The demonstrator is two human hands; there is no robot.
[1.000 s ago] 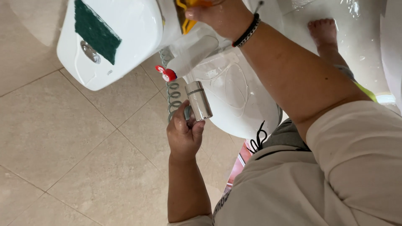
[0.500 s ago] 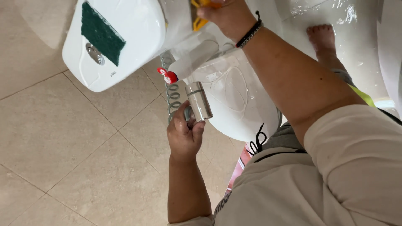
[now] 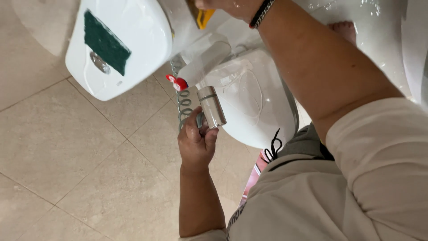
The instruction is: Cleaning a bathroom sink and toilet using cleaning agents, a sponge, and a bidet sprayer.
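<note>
Slightly upward has moved the right hand (image 3: 223, 5), now at 12 o'clock, gripping a yellow tool (image 3: 204, 17). Left hand (image 3: 196, 142) clenches the metal sprayer (image 3: 211, 107) at centre, beside the toilet bowl (image 3: 256, 100).

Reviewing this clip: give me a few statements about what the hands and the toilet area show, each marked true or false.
1. The left hand holds a metal sprayer. True.
2. A green pad lies on the tank lid. True.
3. The floor is dark wood. False: pale tiles.
4. The right hand is bare at the wrist. False: it wears a dark bracelet.
5. A coiled hose hangs by the sprayer. True.
</note>
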